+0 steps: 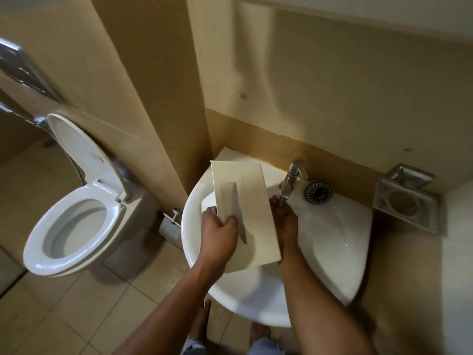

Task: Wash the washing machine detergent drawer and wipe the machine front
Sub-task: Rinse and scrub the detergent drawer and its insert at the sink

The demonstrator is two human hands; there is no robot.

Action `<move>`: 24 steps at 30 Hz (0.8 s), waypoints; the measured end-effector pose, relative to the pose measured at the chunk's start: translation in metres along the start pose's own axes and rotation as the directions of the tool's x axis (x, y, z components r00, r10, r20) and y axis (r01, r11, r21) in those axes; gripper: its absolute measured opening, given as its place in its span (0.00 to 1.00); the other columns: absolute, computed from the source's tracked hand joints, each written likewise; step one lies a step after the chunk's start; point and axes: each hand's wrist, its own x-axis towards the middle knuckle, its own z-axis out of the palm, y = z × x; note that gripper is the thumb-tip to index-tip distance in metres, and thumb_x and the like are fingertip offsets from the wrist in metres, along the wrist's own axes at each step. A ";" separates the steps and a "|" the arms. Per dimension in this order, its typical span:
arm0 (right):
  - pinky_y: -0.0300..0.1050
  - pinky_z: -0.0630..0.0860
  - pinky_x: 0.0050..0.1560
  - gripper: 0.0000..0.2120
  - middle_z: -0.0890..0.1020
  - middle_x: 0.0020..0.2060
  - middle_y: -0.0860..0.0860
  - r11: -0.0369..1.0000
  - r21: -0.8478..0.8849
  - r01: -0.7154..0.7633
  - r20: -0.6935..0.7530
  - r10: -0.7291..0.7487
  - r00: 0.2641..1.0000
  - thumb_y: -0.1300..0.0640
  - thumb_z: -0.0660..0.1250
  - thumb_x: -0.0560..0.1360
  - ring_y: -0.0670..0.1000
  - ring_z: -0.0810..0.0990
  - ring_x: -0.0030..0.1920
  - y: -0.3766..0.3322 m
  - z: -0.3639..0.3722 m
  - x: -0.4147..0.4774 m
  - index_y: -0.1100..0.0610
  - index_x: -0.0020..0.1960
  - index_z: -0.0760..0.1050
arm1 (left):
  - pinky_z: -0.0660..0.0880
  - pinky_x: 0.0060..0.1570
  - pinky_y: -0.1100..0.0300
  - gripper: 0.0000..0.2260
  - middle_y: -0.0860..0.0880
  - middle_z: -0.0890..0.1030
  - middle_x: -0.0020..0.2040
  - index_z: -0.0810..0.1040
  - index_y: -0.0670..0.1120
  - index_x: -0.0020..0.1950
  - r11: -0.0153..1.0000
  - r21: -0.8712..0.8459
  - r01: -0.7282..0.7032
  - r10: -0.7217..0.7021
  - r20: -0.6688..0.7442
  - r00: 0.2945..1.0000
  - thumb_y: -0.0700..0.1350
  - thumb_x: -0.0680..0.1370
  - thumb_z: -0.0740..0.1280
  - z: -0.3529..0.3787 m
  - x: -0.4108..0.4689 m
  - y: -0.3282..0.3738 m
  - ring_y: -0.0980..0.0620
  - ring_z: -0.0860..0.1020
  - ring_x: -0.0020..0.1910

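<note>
Cream oblong detergent drawer (lengthwise ridge), tilted.

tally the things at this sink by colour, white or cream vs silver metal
white or cream: 2 (sink, detergent drawer)
silver metal: 3 (tap, drain cover, soap rack)
total: 5

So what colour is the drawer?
The drawer is cream-white, seen best in the head view.
</note>
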 end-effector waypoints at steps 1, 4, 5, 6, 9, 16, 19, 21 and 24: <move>0.44 0.76 0.50 0.14 0.80 0.36 0.52 1.000 -0.012 0.026 0.010 -0.026 1.000 0.67 0.78 0.61 0.52 0.79 0.40 -0.005 0.008 -0.001 0.58 0.42 0.77 | 0.77 0.43 0.54 0.09 0.49 0.79 0.54 0.72 0.50 0.58 1.000 -0.003 0.017 -0.017 0.012 1.000 0.42 0.79 0.64 -0.001 0.001 0.000 0.49 0.79 0.50; 0.43 0.79 0.45 0.28 0.78 0.36 0.54 0.996 -0.022 0.088 0.004 -0.088 0.996 0.71 0.81 0.45 0.53 0.79 0.37 -0.013 0.019 0.003 0.61 0.42 0.75 | 0.80 0.50 0.47 0.10 0.49 0.81 0.54 0.73 0.50 0.60 0.999 -0.008 0.049 -0.049 0.033 0.998 0.43 0.79 0.64 -0.004 0.002 0.000 0.47 0.80 0.51; 0.43 0.79 0.46 0.28 0.78 0.36 0.55 0.996 -0.007 0.084 0.005 -0.084 0.996 0.72 0.80 0.44 0.53 0.79 0.38 -0.014 0.018 0.004 0.61 0.42 0.75 | 0.81 0.51 0.46 0.10 0.49 0.81 0.54 0.74 0.49 0.60 0.999 -0.010 0.053 -0.052 0.034 0.998 0.43 0.78 0.65 -0.005 0.002 0.000 0.47 0.81 0.51; 0.44 0.80 0.46 0.27 0.79 0.36 0.55 0.997 -0.010 0.074 0.011 -0.074 0.997 0.73 0.80 0.46 0.53 0.80 0.38 -0.013 0.017 0.003 0.61 0.42 0.76 | 0.81 0.49 0.47 0.10 0.49 0.82 0.53 0.75 0.49 0.59 0.998 -0.012 0.055 -0.054 0.034 0.998 0.42 0.78 0.65 -0.006 0.003 0.000 0.46 0.81 0.51; 0.42 0.78 0.47 0.23 0.79 0.36 0.53 0.997 -0.056 0.051 0.043 -0.048 0.998 0.71 0.80 0.52 0.52 0.79 0.39 -0.009 0.012 -0.004 0.60 0.42 0.76 | 0.78 0.41 0.54 0.09 0.47 0.83 0.51 0.77 0.46 0.59 0.997 -0.029 0.071 -0.070 0.038 0.997 0.41 0.79 0.66 -0.009 0.007 0.001 0.46 0.82 0.49; 0.40 0.75 0.31 0.22 0.76 0.31 0.54 0.995 0.038 0.090 0.039 -0.091 0.995 0.75 0.81 0.51 0.51 0.76 0.30 -0.030 0.029 -0.046 0.61 0.38 0.75 | 0.77 0.40 0.55 0.12 0.47 0.84 0.52 0.77 0.46 0.62 0.983 -0.131 0.131 -0.124 0.059 0.991 0.41 0.79 0.67 -0.011 0.018 -0.002 0.44 0.83 0.47; 0.39 0.73 0.31 0.04 0.76 0.33 0.54 0.998 -0.054 0.044 0.019 -0.043 0.999 0.67 0.65 0.72 0.50 0.75 0.31 -0.041 0.075 -0.064 0.60 0.41 0.73 | 0.80 0.49 0.48 0.20 0.49 0.81 0.56 0.71 0.53 0.69 0.977 -0.170 0.126 -0.114 0.081 0.990 0.40 0.79 0.66 -0.007 0.018 -0.001 0.45 0.81 0.52; 0.38 0.72 0.31 0.05 0.76 0.34 0.53 0.957 -0.287 -0.043 0.055 0.061 0.997 0.64 0.62 0.75 0.49 0.74 0.32 -0.034 0.116 -0.071 0.59 0.41 0.73 | 0.80 0.56 0.42 0.21 0.49 0.81 0.58 0.70 0.54 0.71 0.974 -0.193 0.122 -0.102 0.109 0.989 0.41 0.79 0.65 -0.002 0.016 0.002 0.44 0.81 0.55; 0.40 0.75 0.33 0.10 0.79 0.34 0.54 0.500 -0.866 -0.001 0.029 0.053 0.998 0.66 0.61 0.78 0.49 0.76 0.33 -0.012 0.161 -0.070 0.60 0.41 0.76 | 0.79 0.59 0.42 0.15 0.49 0.82 0.59 0.73 0.52 0.70 0.971 -0.219 0.098 -0.071 0.128 0.989 0.47 0.83 0.62 0.006 0.013 0.009 0.45 0.81 0.56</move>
